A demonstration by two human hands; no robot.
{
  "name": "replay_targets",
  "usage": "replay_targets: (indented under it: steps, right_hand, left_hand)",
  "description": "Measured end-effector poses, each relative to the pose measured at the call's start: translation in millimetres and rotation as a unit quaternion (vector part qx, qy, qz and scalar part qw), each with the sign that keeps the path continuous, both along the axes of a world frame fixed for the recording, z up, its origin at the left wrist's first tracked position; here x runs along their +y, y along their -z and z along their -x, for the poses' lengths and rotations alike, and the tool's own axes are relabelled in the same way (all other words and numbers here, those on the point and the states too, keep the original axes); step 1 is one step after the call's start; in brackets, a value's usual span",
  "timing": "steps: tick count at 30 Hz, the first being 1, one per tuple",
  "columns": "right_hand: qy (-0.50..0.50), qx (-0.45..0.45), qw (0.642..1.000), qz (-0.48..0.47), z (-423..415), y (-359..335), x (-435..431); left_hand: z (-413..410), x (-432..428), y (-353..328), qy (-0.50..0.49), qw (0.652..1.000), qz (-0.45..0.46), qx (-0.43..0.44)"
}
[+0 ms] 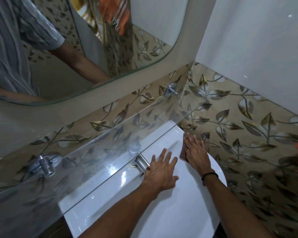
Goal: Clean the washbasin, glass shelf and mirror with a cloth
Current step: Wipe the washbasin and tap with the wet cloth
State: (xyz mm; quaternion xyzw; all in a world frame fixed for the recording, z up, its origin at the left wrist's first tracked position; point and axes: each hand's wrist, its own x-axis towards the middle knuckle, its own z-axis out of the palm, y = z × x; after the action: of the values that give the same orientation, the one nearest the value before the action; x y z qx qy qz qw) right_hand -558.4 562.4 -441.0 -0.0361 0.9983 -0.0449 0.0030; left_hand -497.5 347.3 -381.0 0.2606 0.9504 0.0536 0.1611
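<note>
now the right hand lies flat with straight fingers on a brown checked cloth, pressing it against the right rim of the white washbasin, just where the basin meets the leaf-patterned tiled wall. only a strip of the cloth shows past the hand's left edge and fingertips. a dark wristband sits on that wrist. the left hand holds nothing; its fingers are spread wide and straight over the basin's back ledge, just beside the chrome tap. i cannot tell whether its palm touches the basin. the two hands are near each other but apart.

the glass shelf runs above the back of the basin, held by a chrome bracket at the left and another up by the corner; the top of the tap shows through the glass, and a few water drops lie on it. above the shelf hangs the mirror, reflecting a person's grey striped sleeve and arm and an orange striped fabric.
</note>
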Motion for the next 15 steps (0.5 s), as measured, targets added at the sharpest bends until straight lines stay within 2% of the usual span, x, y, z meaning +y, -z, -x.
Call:
replay_targets:
  steps: [5,11,15]
  right_hand:
    - [0.033,0.029,0.999,0.018,-30.1,6.8,13.4]
    - [-0.028,-0.002,0.999,0.016,27.8,-2.4,-6.0]
    - [-0.027,-0.004,0.999,0.029,46.7,-1.6,-22.5]
  left_hand:
    - [-2.6,0.5,1.9,0.004,1.0,-0.005,-0.018]
    - [-1.9,-1.3,1.2,0.013,1.0,-0.006,-0.003]
    - [-3.5,-1.8,0.3,0.007,1.0,-0.008,0.005]
